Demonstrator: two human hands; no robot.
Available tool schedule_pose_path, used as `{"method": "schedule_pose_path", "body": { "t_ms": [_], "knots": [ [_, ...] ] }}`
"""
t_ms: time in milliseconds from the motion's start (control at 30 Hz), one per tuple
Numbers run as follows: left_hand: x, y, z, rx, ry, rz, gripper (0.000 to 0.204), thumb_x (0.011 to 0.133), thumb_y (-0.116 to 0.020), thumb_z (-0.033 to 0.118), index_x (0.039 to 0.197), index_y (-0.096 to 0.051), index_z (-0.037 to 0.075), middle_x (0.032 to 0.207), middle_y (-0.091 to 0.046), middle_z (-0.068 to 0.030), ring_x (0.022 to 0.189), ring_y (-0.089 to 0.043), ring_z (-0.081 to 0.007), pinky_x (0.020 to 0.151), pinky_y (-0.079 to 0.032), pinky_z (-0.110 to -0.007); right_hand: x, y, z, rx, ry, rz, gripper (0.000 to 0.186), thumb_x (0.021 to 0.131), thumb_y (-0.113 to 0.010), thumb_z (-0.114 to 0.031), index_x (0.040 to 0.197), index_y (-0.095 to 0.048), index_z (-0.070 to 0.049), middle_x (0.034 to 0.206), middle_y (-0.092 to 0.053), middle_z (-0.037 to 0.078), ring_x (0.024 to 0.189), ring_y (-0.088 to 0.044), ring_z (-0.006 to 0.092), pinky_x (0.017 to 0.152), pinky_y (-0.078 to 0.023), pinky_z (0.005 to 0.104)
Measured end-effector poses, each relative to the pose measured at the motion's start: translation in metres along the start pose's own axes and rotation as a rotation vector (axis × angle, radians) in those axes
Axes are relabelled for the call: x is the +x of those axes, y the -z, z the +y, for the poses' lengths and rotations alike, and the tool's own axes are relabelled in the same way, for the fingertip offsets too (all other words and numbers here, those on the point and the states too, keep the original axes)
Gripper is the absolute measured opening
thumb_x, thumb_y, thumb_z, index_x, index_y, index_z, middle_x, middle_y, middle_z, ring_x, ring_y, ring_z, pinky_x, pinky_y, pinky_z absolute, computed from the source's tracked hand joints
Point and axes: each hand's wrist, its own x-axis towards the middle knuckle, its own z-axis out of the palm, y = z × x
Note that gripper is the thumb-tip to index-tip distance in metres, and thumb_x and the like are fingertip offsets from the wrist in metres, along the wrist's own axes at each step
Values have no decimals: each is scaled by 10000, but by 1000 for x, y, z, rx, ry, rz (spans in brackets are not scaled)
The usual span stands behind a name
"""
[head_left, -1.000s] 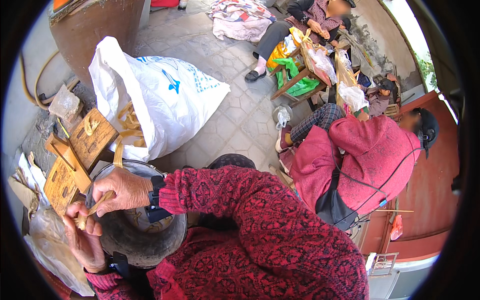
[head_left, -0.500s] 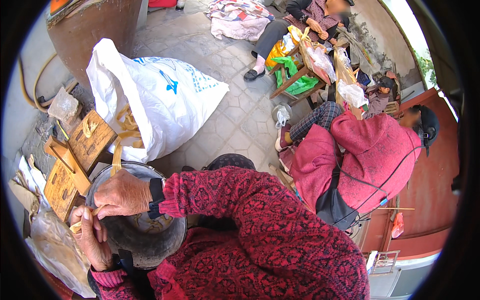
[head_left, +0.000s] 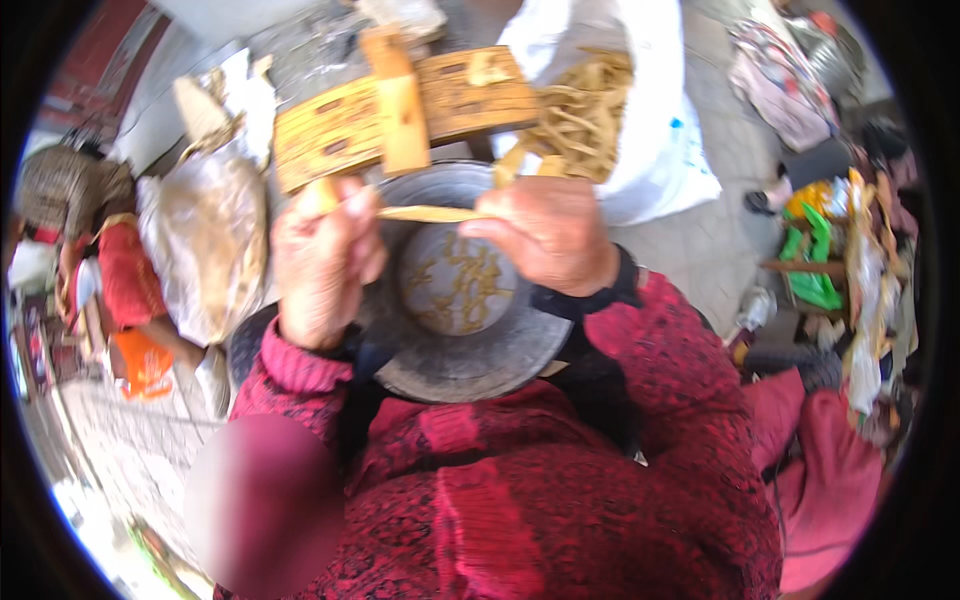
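Observation:
A flat tan strip point(head_left: 430, 214) is stretched between my two hands above a grey metal basin point(head_left: 470, 385). My left hand point(head_left: 325, 260) is closed on one end, with a bit of the strip showing at its fingertips. Thumb and fingers of my right hand point(head_left: 550, 235) pinch the other side, and more strip trails behind it toward a white sack point(head_left: 665, 150). A tangle of tan strips point(head_left: 590, 100) spills from the sack's mouth. Small curled tan pieces point(head_left: 455, 285) lie in the basin. Motion blurs both hands a little.
Beyond the basin stands a slotted wooden bench point(head_left: 325, 130) with a wooden board point(head_left: 400, 110) fixed across it. A see-through plastic bag point(head_left: 205, 250) lies to the left. At right are a seated person's pink clothes point(head_left: 835, 470) and a green bag point(head_left: 815, 255).
The view has swung to the left, so the basin now sits in the middle. My hands have moved apart, and a longer stretch of strip shows between them.

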Motion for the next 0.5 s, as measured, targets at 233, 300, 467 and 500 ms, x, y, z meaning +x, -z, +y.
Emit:
{"method": "schedule_pose_path", "body": {
  "t_ms": [233, 300, 467, 500],
  "knots": [
    [1, -2, -2, 43, 33, 19, 100, 912, -596, 38, 814, -584, 39, 670, -526, -2, 477, -392, -46, 439, -405, -223, 5, 10, -4, -131, 12, -37, 225, 720, -802, -161, 808, -622, -59, 647, -584, 57, 557, -594, 241, 485, -446, 336],
    [3, -1, -4, 68, 31, -1, 112, 914, -592, 34, 803, -580, 37, 674, -538, -14, 469, -390, -49, 441, -417, -227, 4, 11, 1, -158, 35, -57, 221, 719, -802, -150, 816, -621, -66, 650, -566, 44, 553, -581, 225, 480, -441, 331],
    [13, 4, 8, 338, 54, -102, 147, 939, -567, 64, 1047, -628, -15, 941, -671, -98, 848, -649, -165, 752, -533, -299, -6, 16, 14, -289, 132, -82, 205, 727, -783, -205, 815, -636, -92, 655, -516, 5, 560, -544, 170, 469, -416, 316],
    [15, 4, 12, 453, 6, -41, 205, 944, -567, 79, 1113, -624, -22, 1001, -678, -109, 947, -651, -185, 844, -525, -325, -8, 17, 14, -320, 158, -101, 222, 696, -801, -196, 816, -651, -85, 666, -534, 7, 564, -544, 170, 471, -416, 310]
  ]
}}
